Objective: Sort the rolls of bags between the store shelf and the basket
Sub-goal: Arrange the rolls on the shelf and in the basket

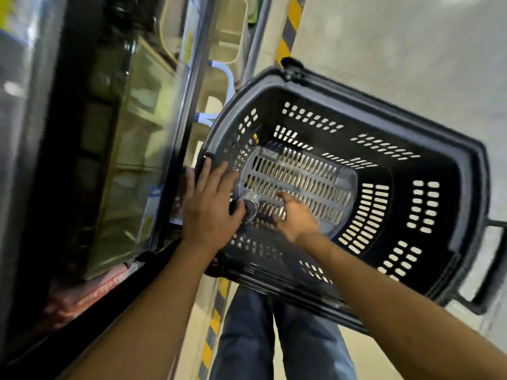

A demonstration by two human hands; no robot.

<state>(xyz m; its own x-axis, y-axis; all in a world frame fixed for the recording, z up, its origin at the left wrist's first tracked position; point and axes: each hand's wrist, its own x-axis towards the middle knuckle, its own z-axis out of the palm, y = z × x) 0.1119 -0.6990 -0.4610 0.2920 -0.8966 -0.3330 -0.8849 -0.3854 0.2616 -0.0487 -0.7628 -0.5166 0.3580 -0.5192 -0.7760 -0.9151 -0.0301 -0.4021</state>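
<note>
A black plastic basket (463, 187) with slotted walls stands tilted on the floor beside the store shelf (142, 138). At the near left of its bottom lies one dark roll of bags (251, 208) with a shiny wrapped end. My left hand (210, 207) hovers over the basket's left rim with its fingers straight and spread, and its thumb touches the roll's shiny end. My right hand (297, 219) is inside the basket with its fingers curled on the roll's other end. The picture is blurred around the roll.
The shelf unit at left holds pale packaged goods behind a metal rail (192, 86). Yellow and black hazard tape (288, 28) runs along the floor by the shelf base. The basket's pull handle (491, 270) sticks out at right. My legs (282, 338) are below the basket.
</note>
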